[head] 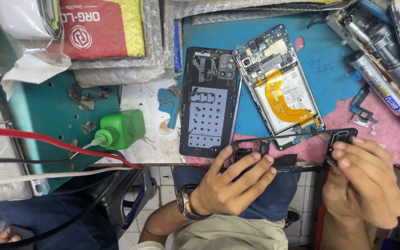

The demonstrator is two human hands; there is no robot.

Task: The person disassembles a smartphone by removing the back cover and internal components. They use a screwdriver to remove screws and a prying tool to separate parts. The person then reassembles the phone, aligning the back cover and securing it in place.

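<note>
Hands grip a black phone frame (297,148) at the bench edge.
I see my left hand (230,185) and right hand (362,180) closed on its ends, just below the opened phone (278,83).

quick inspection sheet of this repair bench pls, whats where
surface: blue and pink mat, worn
job's things: black frame held over bench edge; open phone with orange flex; back cover beside it
clutter: green bottle, marker, bubble-wrap packets
grippers: left hand and right hand grip the frame's ends
cables: red wire, black and white ones below it
surroundings: tiled floor
</note>
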